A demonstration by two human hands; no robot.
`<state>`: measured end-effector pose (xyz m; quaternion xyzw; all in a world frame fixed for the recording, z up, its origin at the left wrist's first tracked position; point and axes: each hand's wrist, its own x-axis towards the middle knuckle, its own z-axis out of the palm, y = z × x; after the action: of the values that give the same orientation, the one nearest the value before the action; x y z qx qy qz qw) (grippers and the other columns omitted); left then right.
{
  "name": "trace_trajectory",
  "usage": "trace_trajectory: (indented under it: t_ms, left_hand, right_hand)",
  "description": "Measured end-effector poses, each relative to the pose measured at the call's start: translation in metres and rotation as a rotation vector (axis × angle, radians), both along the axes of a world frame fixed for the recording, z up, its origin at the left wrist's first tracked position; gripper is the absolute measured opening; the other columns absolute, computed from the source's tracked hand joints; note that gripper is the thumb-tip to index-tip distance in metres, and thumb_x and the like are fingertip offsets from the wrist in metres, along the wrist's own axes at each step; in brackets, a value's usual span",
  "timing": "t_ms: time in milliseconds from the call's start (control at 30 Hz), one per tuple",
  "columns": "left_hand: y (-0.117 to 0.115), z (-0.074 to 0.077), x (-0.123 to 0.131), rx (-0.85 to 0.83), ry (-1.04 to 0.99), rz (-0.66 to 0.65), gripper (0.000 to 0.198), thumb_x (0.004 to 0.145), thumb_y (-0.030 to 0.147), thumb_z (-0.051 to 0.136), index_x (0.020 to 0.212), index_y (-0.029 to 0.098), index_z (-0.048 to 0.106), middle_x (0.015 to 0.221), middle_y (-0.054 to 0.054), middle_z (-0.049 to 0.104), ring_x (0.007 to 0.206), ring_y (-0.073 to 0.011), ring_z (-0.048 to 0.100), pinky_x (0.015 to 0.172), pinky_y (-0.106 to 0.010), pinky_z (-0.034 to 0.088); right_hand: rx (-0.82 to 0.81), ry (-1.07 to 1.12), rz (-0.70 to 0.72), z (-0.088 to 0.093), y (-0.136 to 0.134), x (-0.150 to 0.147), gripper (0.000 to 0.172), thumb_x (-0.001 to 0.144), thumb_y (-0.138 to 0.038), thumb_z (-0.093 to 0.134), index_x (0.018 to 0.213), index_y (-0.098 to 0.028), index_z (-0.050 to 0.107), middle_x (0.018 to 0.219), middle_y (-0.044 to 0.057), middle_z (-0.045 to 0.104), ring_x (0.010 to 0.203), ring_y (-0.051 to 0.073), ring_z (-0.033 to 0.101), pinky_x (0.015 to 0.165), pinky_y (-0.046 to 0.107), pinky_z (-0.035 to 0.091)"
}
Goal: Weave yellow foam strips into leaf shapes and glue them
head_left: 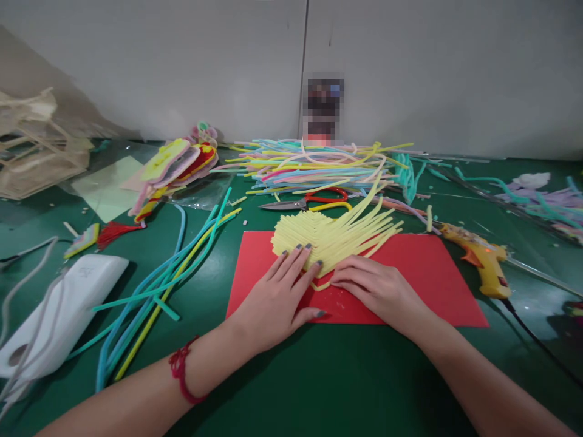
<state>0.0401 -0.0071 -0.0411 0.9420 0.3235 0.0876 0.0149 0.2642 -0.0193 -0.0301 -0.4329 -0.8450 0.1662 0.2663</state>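
Pale yellow chenille stems (pixel 304 233) lie side by side in a leaf-like shape on a red sheet (pixel 437 273). Their loose ends fan out toward the upper right. My left hand (pixel 280 297) rests flat with fingers stretched over the lower edge of this piece. Just to its right, my right hand (pixel 376 285) is closed, its fingertips pinching the end of a yellow chenille stem (pixel 322 286) bent in a shallow V below the others. Part of that stem is hidden under my fingers.
Scissors (pixel 291 205) lie behind the sheet, before a heap of colourful stems (pixel 319 170). A yellow glue gun (pixel 485 261) with a cord is at right. Blue and green stems (pixel 170 285), a white power strip-like block (pixel 68 309) and a red tassel (pixel 119 233) are at left.
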Motion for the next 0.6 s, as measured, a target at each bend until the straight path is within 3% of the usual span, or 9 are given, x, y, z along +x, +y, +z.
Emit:
trace_trajectory:
  t_ms: [167, 300, 433, 600]
  left_hand:
    - [-0.0001, 0.0018, 0.0003, -0.018, -0.018, 0.0, 0.067, 0.093, 0.058, 0.033, 0.14, 0.01, 0.036, 0.149, -0.02, 0.032, 0.14, -0.0318, 0.026, 0.108, -0.049, 0.033]
    - [0.0018, 0.0068, 0.0004, 0.016, -0.118, -0.019, 0.041, 0.097, 0.038, 0.039, 0.131, 0.017, 0.046, 0.145, -0.014, 0.041, 0.136, -0.0285, 0.035, 0.106, -0.047, 0.038]
    - [0.0029, 0.0087, -0.002, 0.049, -0.262, -0.093, 0.023, 0.097, 0.027, 0.04, 0.104, 0.018, 0.06, 0.123, -0.006, 0.061, 0.126, -0.0217, 0.048, 0.109, -0.044, 0.034]
    - [0.0034, 0.0082, -0.0043, 0.027, -0.31, -0.141, 0.017, 0.095, 0.017, 0.045, 0.098, 0.019, 0.062, 0.09, 0.0, 0.065, 0.098, -0.0138, 0.058, 0.11, -0.039, 0.031]
  right_hand:
    - [-0.064, -0.016, 0.003, 0.0016, 0.0, -0.0022, 0.019, 0.095, -0.026, 0.046, 0.091, -0.019, 0.063, 0.092, 0.004, 0.066, 0.083, 0.013, 0.063, 0.072, 0.022, 0.05]
    - [-0.065, -0.018, 0.03, 0.0012, -0.0001, -0.0009, 0.023, 0.097, -0.025, 0.041, 0.088, -0.019, 0.062, 0.09, 0.004, 0.066, 0.081, 0.012, 0.063, 0.071, 0.022, 0.05]
    - [-0.048, -0.001, 0.06, 0.005, -0.0024, -0.0007, 0.021, 0.097, -0.026, 0.041, 0.092, -0.02, 0.061, 0.089, 0.004, 0.068, 0.082, 0.013, 0.064, 0.07, 0.022, 0.049]
    - [-0.025, -0.038, 0.083, 0.0107, -0.0071, -0.0038, 0.022, 0.097, -0.026, 0.042, 0.088, -0.019, 0.061, 0.079, 0.002, 0.067, 0.073, 0.012, 0.061, 0.065, 0.022, 0.045]
